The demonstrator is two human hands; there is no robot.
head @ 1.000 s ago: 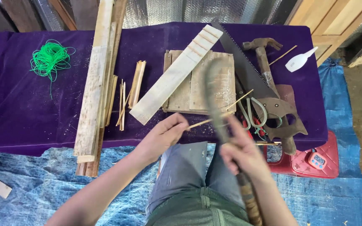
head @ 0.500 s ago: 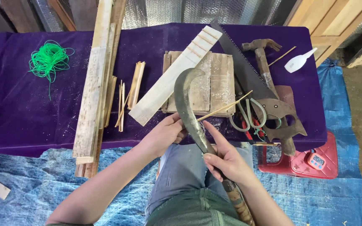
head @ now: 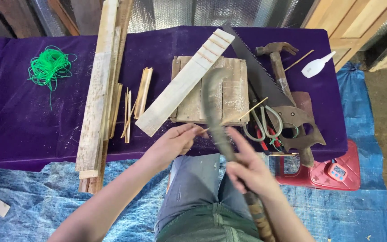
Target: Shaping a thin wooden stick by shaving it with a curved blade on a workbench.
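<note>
Far left of frame, on the purple cloth [head: 19,116]: a loose tangle of green cord [head: 49,67]. Just right of it, long pale planks [head: 99,89] running from the top edge down past the table's near edge, tilted slightly. Beside them, small bundles of thin split sticks [head: 133,101], lying roughly upright in the frame.

Centre: a notched wooden slat [head: 184,83] laid diagonally, lower left to upper right, across a slatted wooden block [head: 229,89].

Lower centre: left hand [head: 173,144] pinched closed on a thin bamboo splint [head: 236,116], long axis slanting from the fingers at lower left up to a tip at upper right, over the block's right edge. Right hand [head: 247,170] clenched round the wrapped handle of a curved blade [head: 213,107], blurred; handle down at the bottom of the frame, blade rising up and left, its tip curling rightward over the block and crossing the splint just right of the left hand.

Right of centre: green-handled scissors [head: 263,123], a handsaw [head: 269,94] with blade pointing upper left, a hammer [head: 276,62] with head toward the top. Upper right: a white spatula-shaped piece [head: 316,66]. Lower right, off the table: a red stool [head: 332,172] carrying a small red timer [head: 337,170], over blue tarp [head: 41,201].
</note>
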